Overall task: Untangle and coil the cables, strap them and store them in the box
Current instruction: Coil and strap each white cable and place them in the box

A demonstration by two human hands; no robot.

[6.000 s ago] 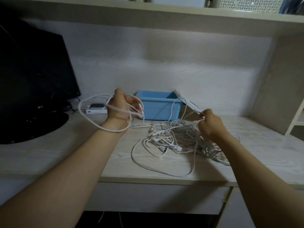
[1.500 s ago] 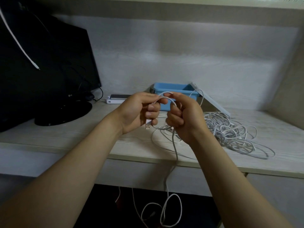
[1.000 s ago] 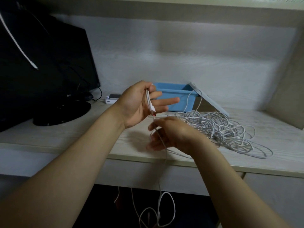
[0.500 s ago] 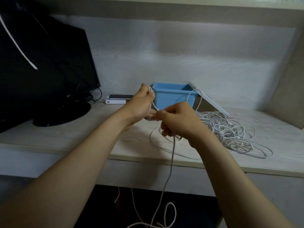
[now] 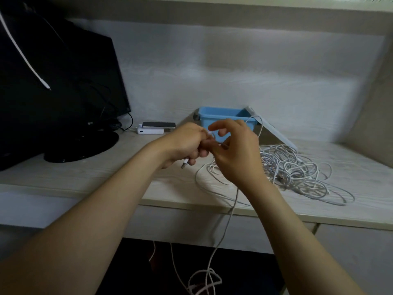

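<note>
A person's two bare forearms reached over a pale wooden desk (image 5: pixel 85 177). The left hand (image 5: pixel 187 143) was curled round a white cable (image 5: pixel 230 211), gripping it, with the cable's plug poking out below the fist. The right hand (image 5: pixel 236 154) met it just beside, forefinger lifted and the other fingers loosely bent; blur hid whether it pinched the cable. From under the right palm the cable dropped over the desk's front edge to loose loops on the floor. A tangle of cables (image 5: pixel 293 171) lay toward the desk's right side, near the front edge. A blue box (image 5: pixel 221 116) stood open at the back edge, behind the hands, its lid (image 5: pixel 274 133) leaning on its right side. A dark monitor (image 5: pixel 53 81) filled the left corner, a power bank (image 5: pixel 151 131) beside its base.
</note>
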